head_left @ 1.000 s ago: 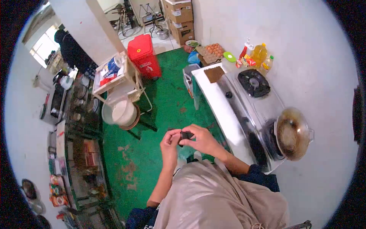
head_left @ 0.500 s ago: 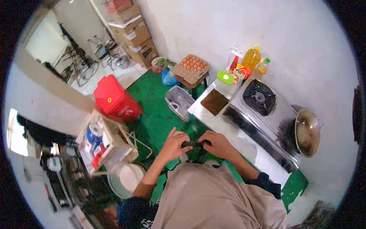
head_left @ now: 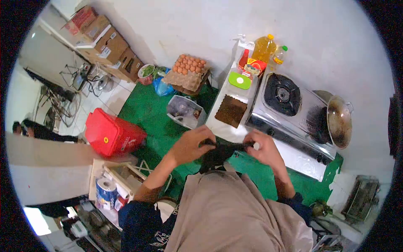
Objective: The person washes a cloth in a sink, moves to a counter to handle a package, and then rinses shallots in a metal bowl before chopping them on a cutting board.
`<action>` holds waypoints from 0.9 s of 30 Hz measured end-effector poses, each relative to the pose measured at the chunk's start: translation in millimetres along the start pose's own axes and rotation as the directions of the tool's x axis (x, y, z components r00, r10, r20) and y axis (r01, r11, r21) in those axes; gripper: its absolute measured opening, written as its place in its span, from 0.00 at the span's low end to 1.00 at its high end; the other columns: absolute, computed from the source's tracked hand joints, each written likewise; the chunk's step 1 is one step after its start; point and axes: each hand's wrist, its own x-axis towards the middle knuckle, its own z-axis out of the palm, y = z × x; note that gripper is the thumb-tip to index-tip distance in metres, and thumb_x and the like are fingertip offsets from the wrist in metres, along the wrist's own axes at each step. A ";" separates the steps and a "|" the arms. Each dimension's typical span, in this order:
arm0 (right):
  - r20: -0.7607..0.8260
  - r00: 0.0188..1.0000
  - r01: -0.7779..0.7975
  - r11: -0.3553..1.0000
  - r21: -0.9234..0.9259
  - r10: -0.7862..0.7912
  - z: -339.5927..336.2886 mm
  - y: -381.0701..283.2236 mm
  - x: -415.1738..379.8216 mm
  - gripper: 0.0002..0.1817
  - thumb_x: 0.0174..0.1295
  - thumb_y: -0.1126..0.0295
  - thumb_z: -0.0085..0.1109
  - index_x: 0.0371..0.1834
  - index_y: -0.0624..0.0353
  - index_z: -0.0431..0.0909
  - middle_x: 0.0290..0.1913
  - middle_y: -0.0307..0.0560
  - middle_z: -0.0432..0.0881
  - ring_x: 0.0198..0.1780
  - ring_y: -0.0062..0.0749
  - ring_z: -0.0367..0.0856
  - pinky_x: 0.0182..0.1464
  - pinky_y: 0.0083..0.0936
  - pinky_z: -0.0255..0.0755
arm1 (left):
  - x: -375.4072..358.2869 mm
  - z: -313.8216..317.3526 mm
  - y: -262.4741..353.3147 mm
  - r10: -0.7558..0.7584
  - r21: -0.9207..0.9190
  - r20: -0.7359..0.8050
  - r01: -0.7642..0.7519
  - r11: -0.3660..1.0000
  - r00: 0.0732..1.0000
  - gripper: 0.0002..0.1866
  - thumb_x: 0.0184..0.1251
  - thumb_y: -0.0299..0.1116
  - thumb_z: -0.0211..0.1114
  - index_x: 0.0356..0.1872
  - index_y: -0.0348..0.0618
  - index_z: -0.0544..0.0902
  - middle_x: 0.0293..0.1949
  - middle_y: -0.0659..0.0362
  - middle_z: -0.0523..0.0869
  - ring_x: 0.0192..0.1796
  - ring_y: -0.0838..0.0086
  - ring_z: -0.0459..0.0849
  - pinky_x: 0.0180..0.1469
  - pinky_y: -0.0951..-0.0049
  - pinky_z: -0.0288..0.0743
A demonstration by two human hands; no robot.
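Observation:
In front of my apron [head_left: 226,206] I hold a limp black piece of thin material [head_left: 216,157] with both hands. My left hand [head_left: 189,145] is closed on its left end, fingers curled over the edge. The other end is pinched in my right hand [head_left: 265,147], where a small white spot [head_left: 256,146] shows by the fingertips. Between the hands the upper edge is drawn out sideways, and the rest hangs in dark folds towards the apron. I cannot tell whether it is cloth or plastic.
Ahead stand a gas stove [head_left: 289,113] with a wok [head_left: 339,122], a dark brown mat [head_left: 231,111], a green lid [head_left: 240,80] and an oil bottle [head_left: 264,49]. Eggs on a tray [head_left: 184,75], a plastic bin [head_left: 187,111] and a red trash bin [head_left: 113,132] are to the left.
The view has swung round. My hands have moved up and farther apart, and the black material, a narrow bunched strip before, now spreads out and hangs down between them.

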 end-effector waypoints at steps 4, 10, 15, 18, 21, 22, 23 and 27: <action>-0.079 0.988 -0.135 0.990 -0.038 0.131 -20.3 4.1 28.7 0.11 0.47 0.77 0.59 0.35 0.61 0.77 0.34 0.48 0.80 0.36 0.36 0.80 0.40 0.27 0.73 | 45.2 -10.5 -7.9 -0.028 0.019 -0.114 0.030 0.999 0.993 0.12 0.52 0.26 0.69 0.39 0.43 0.81 0.38 0.55 0.82 0.43 0.61 0.82 0.43 0.66 0.77; -0.206 0.978 0.009 0.994 -0.112 -0.032 -46.1 -3.3 44.2 0.14 0.49 0.76 0.61 0.41 0.55 0.78 0.40 0.49 0.80 0.40 0.44 0.80 0.41 0.30 0.78 | 79.3 -32.4 -10.8 -0.039 0.027 -0.038 0.040 0.999 0.999 0.12 0.47 0.22 0.67 0.36 0.43 0.82 0.38 0.55 0.83 0.44 0.61 0.82 0.46 0.67 0.75; -0.210 0.976 -0.113 0.967 -0.228 0.064 -1.4 35.4 26.8 0.13 0.48 0.72 0.61 0.40 0.54 0.78 0.42 0.50 0.80 0.47 0.50 0.78 0.51 0.41 0.73 | 70.4 6.9 -73.7 -0.058 0.065 0.138 0.049 0.997 0.989 0.10 0.49 0.24 0.66 0.35 0.44 0.81 0.40 0.56 0.83 0.46 0.59 0.81 0.49 0.65 0.74; -0.129 0.963 -0.261 0.944 -0.200 0.238 54.0 79.0 14.4 0.11 0.49 0.73 0.60 0.38 0.54 0.80 0.39 0.47 0.82 0.45 0.45 0.79 0.46 0.39 0.75 | 46.7 43.0 -127.5 -0.131 0.058 0.255 0.120 0.991 0.958 0.09 0.50 0.26 0.66 0.36 0.44 0.81 0.40 0.57 0.84 0.46 0.59 0.82 0.49 0.64 0.74; -0.073 0.934 -0.356 0.916 -0.182 0.349 109.7 128.3 4.6 0.10 0.51 0.71 0.58 0.37 0.55 0.80 0.39 0.49 0.82 0.44 0.47 0.79 0.46 0.39 0.75 | 31.5 72.4 -183.4 -0.210 0.010 0.381 0.223 0.975 0.900 0.09 0.52 0.28 0.66 0.36 0.44 0.81 0.38 0.56 0.84 0.43 0.61 0.82 0.48 0.65 0.75; -0.070 0.923 -0.385 0.897 -0.218 0.379 114.1 133.4 9.9 0.10 0.52 0.71 0.57 0.38 0.55 0.80 0.39 0.49 0.82 0.43 0.47 0.80 0.46 0.39 0.75 | 34.2 72.9 -191.9 -0.234 0.003 0.421 0.257 0.966 0.876 0.09 0.52 0.29 0.67 0.36 0.44 0.81 0.37 0.56 0.84 0.42 0.62 0.83 0.47 0.65 0.75; -0.070 0.910 -0.412 0.875 -0.255 0.408 115.9 140.4 17.2 0.10 0.52 0.71 0.56 0.38 0.55 0.80 0.39 0.50 0.82 0.43 0.47 0.80 0.46 0.39 0.75 | 39.7 73.6 -201.7 -0.289 0.013 0.430 0.315 0.949 0.855 0.09 0.52 0.29 0.67 0.36 0.44 0.81 0.36 0.56 0.84 0.41 0.62 0.82 0.45 0.65 0.75; -0.318 0.828 -0.549 0.784 -0.289 0.462 83.4 145.5 76.1 0.11 0.52 0.73 0.54 0.40 0.57 0.79 0.36 0.54 0.80 0.41 0.51 0.79 0.45 0.42 0.75 | 109.5 67.8 -224.7 -0.366 -0.012 0.361 0.397 0.918 0.858 0.14 0.52 0.33 0.68 0.41 0.46 0.80 0.37 0.55 0.84 0.39 0.61 0.82 0.41 0.66 0.74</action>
